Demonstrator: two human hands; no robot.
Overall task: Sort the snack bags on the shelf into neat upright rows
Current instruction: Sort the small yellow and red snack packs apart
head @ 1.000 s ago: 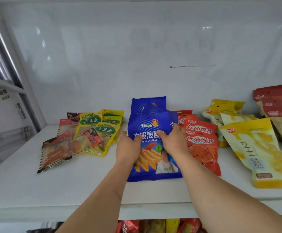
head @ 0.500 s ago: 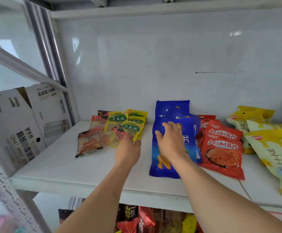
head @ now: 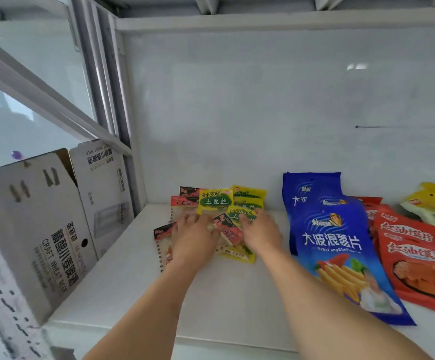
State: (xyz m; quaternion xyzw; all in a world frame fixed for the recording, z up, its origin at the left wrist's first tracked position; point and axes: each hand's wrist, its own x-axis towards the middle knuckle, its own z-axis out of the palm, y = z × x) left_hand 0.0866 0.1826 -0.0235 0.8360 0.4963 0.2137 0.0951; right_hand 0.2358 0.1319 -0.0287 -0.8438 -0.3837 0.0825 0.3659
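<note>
My left hand (head: 195, 239) covers most of the red-topped clear packets (head: 162, 236), and my right hand (head: 259, 233) hides the lower yellow packets (head: 237, 252). Fingertips are smeared, so grip's unclear. The red bags (head: 416, 258) and yellow bags (head: 430, 203) run off the right edge.

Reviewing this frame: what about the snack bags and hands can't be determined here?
- Grip: left hand and right hand cover the small packets; head view shows only their backs.
- Packet count: overlapped, partly hidden.
- Yellow bags and red bags: cut by the right edge.
- Fine print: too small.
</note>
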